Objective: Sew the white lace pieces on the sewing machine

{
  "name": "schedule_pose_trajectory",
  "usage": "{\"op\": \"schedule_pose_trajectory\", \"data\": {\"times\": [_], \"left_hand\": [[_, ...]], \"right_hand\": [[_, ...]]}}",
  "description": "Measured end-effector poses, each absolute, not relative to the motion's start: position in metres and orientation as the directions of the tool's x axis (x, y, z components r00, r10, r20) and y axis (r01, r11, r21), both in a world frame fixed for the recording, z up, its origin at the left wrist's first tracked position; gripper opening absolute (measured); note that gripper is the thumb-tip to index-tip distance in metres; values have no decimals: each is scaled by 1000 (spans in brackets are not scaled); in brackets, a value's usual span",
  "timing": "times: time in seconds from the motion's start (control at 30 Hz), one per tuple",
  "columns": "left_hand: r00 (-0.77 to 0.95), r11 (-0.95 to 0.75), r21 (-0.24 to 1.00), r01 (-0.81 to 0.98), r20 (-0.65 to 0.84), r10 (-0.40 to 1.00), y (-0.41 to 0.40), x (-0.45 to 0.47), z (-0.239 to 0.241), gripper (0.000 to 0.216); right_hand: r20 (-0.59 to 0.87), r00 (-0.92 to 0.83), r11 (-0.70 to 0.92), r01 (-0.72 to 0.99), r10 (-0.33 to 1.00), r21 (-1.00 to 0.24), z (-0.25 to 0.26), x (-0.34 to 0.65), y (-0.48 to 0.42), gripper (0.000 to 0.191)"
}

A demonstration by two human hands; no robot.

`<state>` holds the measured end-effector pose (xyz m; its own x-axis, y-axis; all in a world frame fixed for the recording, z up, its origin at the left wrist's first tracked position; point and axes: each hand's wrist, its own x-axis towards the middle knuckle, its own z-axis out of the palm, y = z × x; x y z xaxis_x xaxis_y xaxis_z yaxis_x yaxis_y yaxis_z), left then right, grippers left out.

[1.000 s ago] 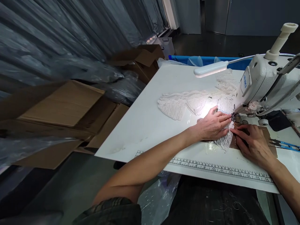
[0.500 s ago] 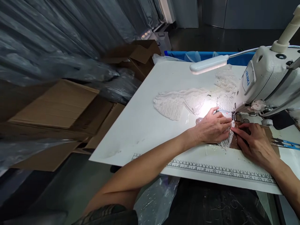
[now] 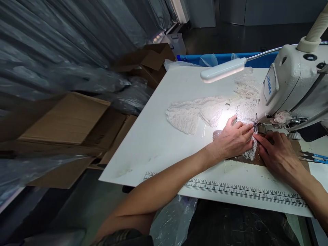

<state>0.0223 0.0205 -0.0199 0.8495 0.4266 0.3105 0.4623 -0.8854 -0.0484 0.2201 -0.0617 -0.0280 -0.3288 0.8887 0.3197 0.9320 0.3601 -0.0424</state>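
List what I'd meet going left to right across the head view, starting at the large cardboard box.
Large open cardboard box → left end of the white lace fabric → left hand → right hand → blue-handled thread snips.

hands (image 3: pixel 235 140) 2 | sewing machine (image 3: pixel 287 82) 1 | lamp (image 3: pixel 223 70) 1 | scissors (image 3: pixel 317 155) 1

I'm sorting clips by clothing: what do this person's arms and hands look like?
The left hand and right hand are bare, without gloves. The left forearm is bare below a dark sleeve with faint paler stripes; no sleeve shows on the right forearm.
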Motion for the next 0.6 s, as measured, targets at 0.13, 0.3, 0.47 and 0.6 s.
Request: {"op": "schedule_pose_trajectory", "data": {"times": [0.13,0.3,0.47,0.6], "left_hand": [[843,-873,-45,486,286,455,18,25,-17,33],[807,-851,-24,525,332,489,18,26,-19,36],[790,-840,-21,543,352,502,47,29,-10,38],[854,-865,-27,502,177,490,79,34,-2,35]], "right_hand": [[316,-279,307,951,907,-42,-28,214,-62,39],[357,-294,329,944,887,-40,-33,216,-64,41],[450,-327,435,886,831,-160,-15,228,-78,40],[393,-406,553,721,826,-418,17,232,-121,47]]}}
